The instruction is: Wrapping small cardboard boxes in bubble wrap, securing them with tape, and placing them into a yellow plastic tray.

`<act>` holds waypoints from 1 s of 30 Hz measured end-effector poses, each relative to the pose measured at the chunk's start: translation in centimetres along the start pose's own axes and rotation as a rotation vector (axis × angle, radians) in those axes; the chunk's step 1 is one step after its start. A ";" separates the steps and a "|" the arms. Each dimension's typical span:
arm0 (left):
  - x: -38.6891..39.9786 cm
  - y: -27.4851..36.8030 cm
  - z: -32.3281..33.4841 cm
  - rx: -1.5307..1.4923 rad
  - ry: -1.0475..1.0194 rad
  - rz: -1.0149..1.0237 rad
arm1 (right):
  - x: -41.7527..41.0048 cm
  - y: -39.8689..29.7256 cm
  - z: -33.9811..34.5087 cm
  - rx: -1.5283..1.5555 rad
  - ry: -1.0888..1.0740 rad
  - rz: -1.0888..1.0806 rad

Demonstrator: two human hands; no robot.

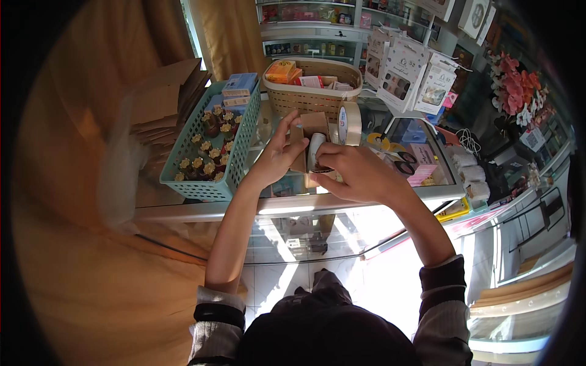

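Observation:
A small cardboard box [298, 153] with raised flaps stands on the glass counter [279, 201]. My left hand [279, 153] holds its left side, thumb at the rim. Inside the box a white cylindrical item [316, 147] stands tilted. My right hand [355, 171] has its fingertips on this item at the box's right side; whether they grip it is hidden. Just behind my right hand, a roll of clear packing tape [349, 123] stands on edge. Black-handled scissors [404, 163] lie right of my right hand.
A green plastic basket [238, 169] of bottles with gold flower-shaped caps stands left, beside stacked flat cardboard [158, 103]. Behind the box is a beige basket [316, 98] of small boxes. Packaged nail sets [400, 73] hang at the back right. An orange curtain [114, 283] hangs left.

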State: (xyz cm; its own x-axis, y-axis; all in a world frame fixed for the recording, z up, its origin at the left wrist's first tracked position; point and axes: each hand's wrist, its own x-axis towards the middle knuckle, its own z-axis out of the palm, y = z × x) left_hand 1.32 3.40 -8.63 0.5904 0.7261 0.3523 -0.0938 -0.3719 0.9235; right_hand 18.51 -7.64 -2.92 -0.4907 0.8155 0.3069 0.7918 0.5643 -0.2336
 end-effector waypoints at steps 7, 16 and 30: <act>0.5 -0.3 -0.1 0.046 -0.013 0.123 | -0.5 1.5 2.0 0.198 0.197 -0.010; 0.5 -0.1 -0.1 0.153 -0.043 0.149 | -0.9 0.9 3.6 0.479 0.462 0.131; -0.6 0.8 0.9 -0.046 -0.011 0.022 | 0.2 1.4 3.3 0.199 0.139 0.112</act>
State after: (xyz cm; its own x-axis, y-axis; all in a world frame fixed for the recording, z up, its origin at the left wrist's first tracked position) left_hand 1.62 2.09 -8.21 0.5969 0.7112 0.3713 -0.1438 -0.3605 0.9216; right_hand 18.36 -6.31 -6.22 -0.3384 0.8567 0.3892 0.7448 0.4967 -0.4457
